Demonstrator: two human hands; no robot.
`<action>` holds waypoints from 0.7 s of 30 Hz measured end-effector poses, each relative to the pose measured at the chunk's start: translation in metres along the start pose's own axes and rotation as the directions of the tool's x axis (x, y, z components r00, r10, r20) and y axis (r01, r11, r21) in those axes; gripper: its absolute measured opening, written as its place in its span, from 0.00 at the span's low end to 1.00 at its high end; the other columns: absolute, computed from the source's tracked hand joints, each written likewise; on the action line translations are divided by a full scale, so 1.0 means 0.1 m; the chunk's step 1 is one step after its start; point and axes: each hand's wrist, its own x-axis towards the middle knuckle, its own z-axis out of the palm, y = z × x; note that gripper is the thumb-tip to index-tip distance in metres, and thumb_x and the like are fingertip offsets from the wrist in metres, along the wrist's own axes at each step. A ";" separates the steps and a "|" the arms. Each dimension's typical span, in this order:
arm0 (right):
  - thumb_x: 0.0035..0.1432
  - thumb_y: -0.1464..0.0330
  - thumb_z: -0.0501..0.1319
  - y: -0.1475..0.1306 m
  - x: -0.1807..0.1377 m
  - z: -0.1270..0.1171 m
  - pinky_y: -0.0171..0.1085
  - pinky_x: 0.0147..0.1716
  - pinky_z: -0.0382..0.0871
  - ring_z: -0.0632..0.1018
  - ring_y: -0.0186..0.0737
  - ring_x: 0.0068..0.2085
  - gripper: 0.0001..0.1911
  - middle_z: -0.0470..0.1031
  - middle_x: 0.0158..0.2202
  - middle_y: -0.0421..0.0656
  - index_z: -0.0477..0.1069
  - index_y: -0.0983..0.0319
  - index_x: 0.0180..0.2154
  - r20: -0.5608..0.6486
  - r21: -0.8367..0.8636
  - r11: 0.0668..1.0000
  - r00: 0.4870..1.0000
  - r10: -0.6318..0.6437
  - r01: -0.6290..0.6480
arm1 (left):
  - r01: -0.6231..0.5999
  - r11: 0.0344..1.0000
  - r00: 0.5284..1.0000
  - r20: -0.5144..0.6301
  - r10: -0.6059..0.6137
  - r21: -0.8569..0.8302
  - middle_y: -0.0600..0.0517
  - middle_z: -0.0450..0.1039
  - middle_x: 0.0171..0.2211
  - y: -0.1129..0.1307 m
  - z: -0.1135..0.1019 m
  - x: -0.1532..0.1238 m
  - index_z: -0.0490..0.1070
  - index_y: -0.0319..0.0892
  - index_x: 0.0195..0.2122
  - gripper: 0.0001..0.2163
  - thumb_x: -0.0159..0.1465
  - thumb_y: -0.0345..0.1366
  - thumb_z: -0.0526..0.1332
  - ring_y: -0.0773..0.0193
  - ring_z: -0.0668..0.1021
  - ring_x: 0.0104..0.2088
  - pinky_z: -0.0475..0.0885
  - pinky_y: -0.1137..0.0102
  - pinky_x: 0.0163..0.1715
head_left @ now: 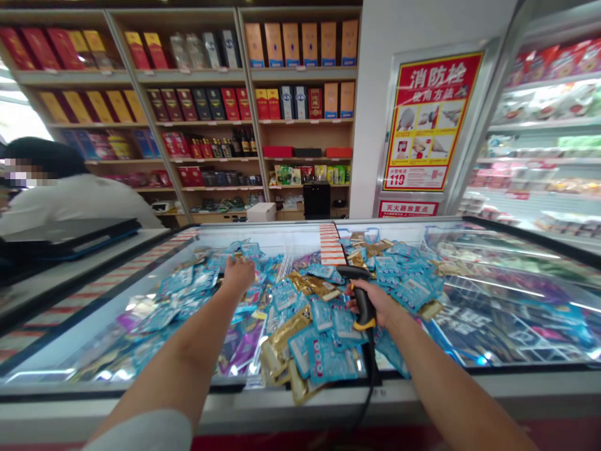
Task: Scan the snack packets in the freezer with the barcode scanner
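Note:
My right hand (375, 304) is closed round the handle of a black barcode scanner (359, 288) with a yellow trim; its cable runs down past the freezer's front edge. My left hand (238, 274) reaches into the open chest freezer (300, 394) and rests, fingers curled down, on the heap of blue packets (323, 351). Whether it grips a packet is hidden. Gold packets (291, 329) and purple packets (244, 347) lie mixed in the heap.
A person in white (70, 200) bends over the counter at the left. Wooden shelves (197, 113) with boxed goods line the back wall. A red fire-hose poster (429, 119) hangs at right, beside a lit refrigerated display (544, 125). Glass lids (507, 294) cover the freezer's right part.

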 end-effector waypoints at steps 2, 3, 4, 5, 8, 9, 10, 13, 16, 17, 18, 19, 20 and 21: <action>0.61 0.63 0.60 -0.02 -0.02 0.00 0.32 0.18 0.71 0.76 0.35 0.21 0.11 0.74 0.23 0.42 0.71 0.66 0.33 -0.001 -0.003 1.000 1.000 0.011 -0.011 | -0.032 0.999 0.999 0.007 0.032 0.008 0.37 0.75 0.49 -0.04 0.00 0.00 0.75 0.35 0.48 0.19 0.61 0.26 0.49 0.47 0.70 0.55 0.52 0.49 0.58; 0.61 0.63 0.60 -0.02 -0.02 0.00 0.32 0.17 0.70 0.76 0.35 0.20 0.11 0.74 0.22 0.41 0.71 0.66 0.33 -0.003 0.001 1.000 1.000 0.007 -0.007 | -0.049 0.999 0.999 0.006 0.049 0.003 0.38 0.75 0.49 -0.05 0.00 0.00 0.75 0.36 0.47 0.19 0.61 0.26 0.49 0.48 0.70 0.55 0.54 0.50 0.58; 0.61 0.63 0.60 -0.03 -0.02 0.00 0.32 0.16 0.69 0.75 0.35 0.20 0.11 0.74 0.23 0.41 0.70 0.65 0.33 -0.004 0.012 1.000 1.000 -0.004 0.004 | -0.063 0.998 0.998 0.005 0.063 -0.010 0.38 0.75 0.49 -0.06 -0.01 -0.01 0.76 0.36 0.46 0.18 0.61 0.25 0.49 0.49 0.71 0.55 0.56 0.52 0.57; 0.60 0.63 0.60 -0.03 -0.01 0.00 0.32 0.16 0.69 0.75 0.35 0.20 0.10 0.75 0.24 0.42 0.70 0.65 0.34 -0.003 0.024 1.000 1.000 -0.018 0.018 | -0.073 0.997 0.997 0.004 0.073 -0.027 0.39 0.76 0.48 -0.07 -0.02 -0.02 0.76 0.36 0.46 0.18 0.61 0.25 0.49 0.49 0.72 0.54 0.58 0.53 0.56; 0.60 0.64 0.60 -0.02 0.02 -0.01 0.32 0.16 0.69 0.75 0.34 0.20 0.08 0.77 0.28 0.42 0.70 0.64 0.36 0.009 0.047 0.998 0.999 -0.045 0.044 | -0.089 0.992 0.996 -0.015 0.088 -0.088 0.39 0.77 0.46 -0.06 -0.07 -0.11 0.76 0.38 0.45 0.18 0.64 0.28 0.48 0.51 0.76 0.50 0.63 0.56 0.52; 0.60 0.64 0.60 -0.02 0.02 -0.02 0.32 0.16 0.69 0.76 0.34 0.20 0.08 0.77 0.29 0.42 0.70 0.64 0.36 0.011 0.044 0.998 0.999 -0.045 0.044 | -0.082 0.990 0.996 -0.032 0.079 -0.114 0.39 0.77 0.46 -0.05 -0.09 -0.15 0.75 0.38 0.46 0.18 0.65 0.30 0.47 0.51 0.76 0.49 0.64 0.57 0.51; 0.60 0.64 0.60 -0.01 0.03 -0.02 0.32 0.16 0.69 0.76 0.34 0.20 0.08 0.77 0.29 0.42 0.70 0.64 0.36 0.010 0.036 0.998 0.999 -0.043 0.042 | -0.071 0.987 0.996 -0.055 0.064 -0.143 0.40 0.77 0.46 -0.04 -0.12 -0.20 0.75 0.39 0.47 0.18 0.66 0.32 0.46 0.52 0.77 0.49 0.64 0.58 0.52; 0.60 0.65 0.60 -0.01 0.02 -0.02 0.32 0.16 0.69 0.75 0.34 0.20 0.09 0.77 0.28 0.42 0.70 0.64 0.35 0.007 0.011 0.999 0.999 -0.033 0.033 | -0.043 0.974 0.992 -0.123 0.015 -0.224 0.43 0.75 0.51 0.03 -0.20 -0.39 0.73 0.42 0.52 0.20 0.68 0.38 0.45 0.53 0.74 0.54 0.60 0.57 0.57; 0.59 0.65 0.61 -0.01 0.00 -0.02 0.32 0.15 0.69 0.75 0.34 0.19 0.08 0.77 0.28 0.43 0.70 0.64 0.36 0.002 0.009 0.999 0.999 -0.036 0.036 | -0.018 0.974 0.989 -0.147 -0.015 -0.224 0.47 0.72 0.56 0.07 -0.27 -0.66 0.70 0.47 0.57 0.21 0.69 0.44 0.45 0.51 0.67 0.61 0.51 0.53 0.63; 0.59 0.65 0.61 -0.01 -0.01 -0.01 0.32 0.16 0.69 0.75 0.34 0.19 0.08 0.77 0.29 0.43 0.70 0.64 0.36 -0.001 0.011 0.999 0.999 -0.040 0.040 | -0.002 0.978 0.989 -0.148 -0.030 -0.209 0.49 0.70 0.58 0.07 -0.30 -0.78 0.70 0.49 0.57 0.21 0.69 0.46 0.46 0.50 0.64 0.63 0.48 0.50 0.63; 0.59 0.65 0.61 0.00 -0.02 -0.01 0.32 0.16 0.69 0.75 0.33 0.20 0.08 0.78 0.30 0.43 0.70 0.64 0.36 -0.003 0.009 0.999 0.999 -0.046 0.046 | 0.020 0.981 0.987 -0.150 -0.049 -0.193 0.50 0.67 0.61 0.05 -0.32 -0.90 0.69 0.52 0.58 0.21 0.68 0.48 0.47 0.48 0.61 0.65 0.45 0.48 0.64; 0.59 0.65 0.61 0.00 -0.02 -0.02 0.32 0.16 0.69 0.75 0.33 0.20 0.08 0.78 0.30 0.43 0.70 0.64 0.36 -0.005 0.004 0.999 0.999 -0.051 0.051 | 0.050 0.982 0.985 -0.154 -0.078 -0.181 0.51 0.64 0.63 0.02 -0.33 -1.05 0.68 0.53 0.59 0.22 0.68 0.49 0.48 0.46 0.58 0.66 0.42 0.45 0.64; 0.59 0.65 0.61 0.00 -0.02 -0.02 0.32 0.16 0.69 0.75 0.33 0.20 0.08 0.78 0.30 0.43 0.70 0.64 0.36 -0.007 -0.004 0.998 0.998 -0.055 0.055 | 0.085 0.981 0.982 -0.153 -0.112 -0.174 0.51 0.61 0.65 -0.03 -0.34 -1.20 0.67 0.54 0.60 0.23 0.67 0.50 0.49 0.44 0.55 0.67 0.40 0.43 0.63; 0.59 0.65 0.61 0.00 -0.03 -0.03 0.32 0.16 0.69 0.75 0.33 0.20 0.08 0.78 0.30 0.43 0.70 0.64 0.36 -0.009 -0.013 0.998 0.998 -0.057 0.057 | 0.123 0.977 0.976 -0.156 -0.150 -0.174 0.50 0.57 0.67 -0.09 -0.34 -1.36 0.64 0.54 0.62 0.25 0.66 0.52 0.50 0.42 0.51 0.68 0.40 0.42 0.63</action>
